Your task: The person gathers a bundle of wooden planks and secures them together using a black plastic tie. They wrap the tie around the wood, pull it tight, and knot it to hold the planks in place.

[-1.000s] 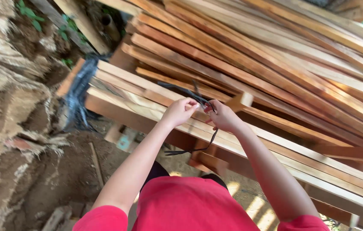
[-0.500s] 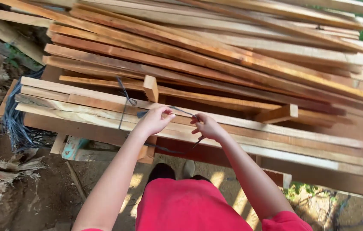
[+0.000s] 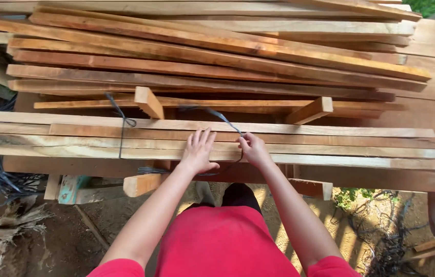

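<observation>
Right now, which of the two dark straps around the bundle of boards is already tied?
The left strap, knotted on top of the boards and untouched. The other strap is loose: the right hand grips its end, while the left hand presses flat beside it.

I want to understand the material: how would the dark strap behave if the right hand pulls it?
The strap probably is floppy: it curves loosely from the right hand over the slats. It looks thin, so likely light.

Both my bare arms reach forward, elbows slightly bent. My left hand (image 3: 198,152) lies palm-down with fingers spread and straight; my right hand (image 3: 253,149) is curled, its fingers pinched closed.
</observation>
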